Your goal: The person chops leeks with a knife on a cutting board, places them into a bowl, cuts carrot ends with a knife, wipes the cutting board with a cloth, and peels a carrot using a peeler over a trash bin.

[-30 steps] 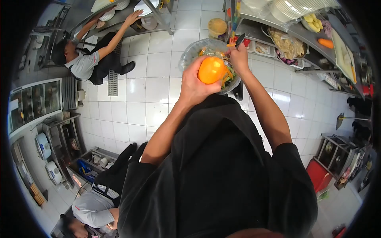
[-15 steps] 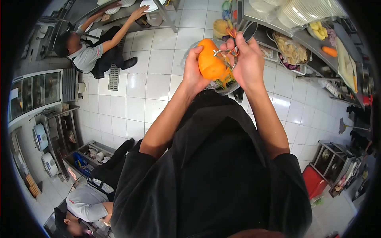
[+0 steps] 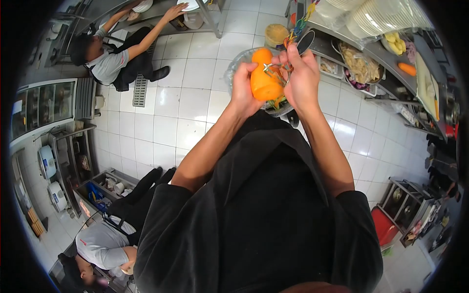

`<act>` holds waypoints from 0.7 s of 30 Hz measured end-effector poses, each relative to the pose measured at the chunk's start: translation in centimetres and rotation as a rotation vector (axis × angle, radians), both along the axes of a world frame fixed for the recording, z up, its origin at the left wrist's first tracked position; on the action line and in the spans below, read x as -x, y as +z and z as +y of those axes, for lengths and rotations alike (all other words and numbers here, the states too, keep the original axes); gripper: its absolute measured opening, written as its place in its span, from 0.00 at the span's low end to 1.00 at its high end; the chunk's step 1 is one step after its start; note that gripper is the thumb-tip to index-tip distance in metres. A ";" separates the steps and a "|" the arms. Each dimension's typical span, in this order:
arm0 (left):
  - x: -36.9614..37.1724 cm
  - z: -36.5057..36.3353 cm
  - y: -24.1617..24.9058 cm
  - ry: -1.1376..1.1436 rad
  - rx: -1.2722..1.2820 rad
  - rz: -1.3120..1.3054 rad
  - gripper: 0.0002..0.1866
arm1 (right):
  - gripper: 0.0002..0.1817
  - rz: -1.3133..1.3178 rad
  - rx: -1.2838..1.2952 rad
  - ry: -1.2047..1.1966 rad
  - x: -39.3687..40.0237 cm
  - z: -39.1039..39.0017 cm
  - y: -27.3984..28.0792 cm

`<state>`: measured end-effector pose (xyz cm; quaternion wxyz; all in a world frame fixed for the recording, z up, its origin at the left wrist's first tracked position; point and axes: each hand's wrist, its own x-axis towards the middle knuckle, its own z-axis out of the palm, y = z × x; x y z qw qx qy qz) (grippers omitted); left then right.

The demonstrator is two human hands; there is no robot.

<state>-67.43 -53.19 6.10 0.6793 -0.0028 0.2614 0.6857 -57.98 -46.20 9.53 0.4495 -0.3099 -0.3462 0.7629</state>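
Note:
A thick orange carrot [image 3: 267,84] is gripped in my left hand [image 3: 243,87], its wide end toward me. My right hand [image 3: 304,80] closes around a peeler [image 3: 270,68], whose metal head lies against the carrot's right side. A dark oval end [image 3: 306,42] and a multicoloured cord stick out beyond the right fingers. Below both hands stands a bin [image 3: 234,68] lined with clear plastic, with orange and green peelings [image 3: 277,103] inside. The hands hide much of it.
Stacked plates [image 3: 376,19] in plastic, a carrot [image 3: 407,69] and a cutting board [image 3: 426,83] lie on the right counter. A yellowish tub [image 3: 276,35] stands beyond the bin. One co-worker [image 3: 115,58] reaches to a shelf at upper left; another [image 3: 105,244] is at lower left.
The carrot has turned a little and shifted slightly right in my left hand. The peeler has moved slightly down along it. The co-worker at lower left has shifted slightly.

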 end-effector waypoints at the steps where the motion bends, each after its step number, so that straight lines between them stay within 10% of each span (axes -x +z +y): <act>1: 0.2 -0.3 -0.6 -0.028 0.011 0.019 0.23 | 0.06 -0.023 0.025 -0.030 0.5 0.6 -0.3; 12: 2.8 -2.7 -2.7 -0.054 0.018 -0.037 0.27 | 0.08 -1.135 -0.571 -0.231 1.0 9.8 -16.1; 21: 2.1 -1.1 -1.4 -0.031 0.045 -0.060 0.23 | 0.09 0.056 -0.007 0.043 -0.1 0.6 -0.4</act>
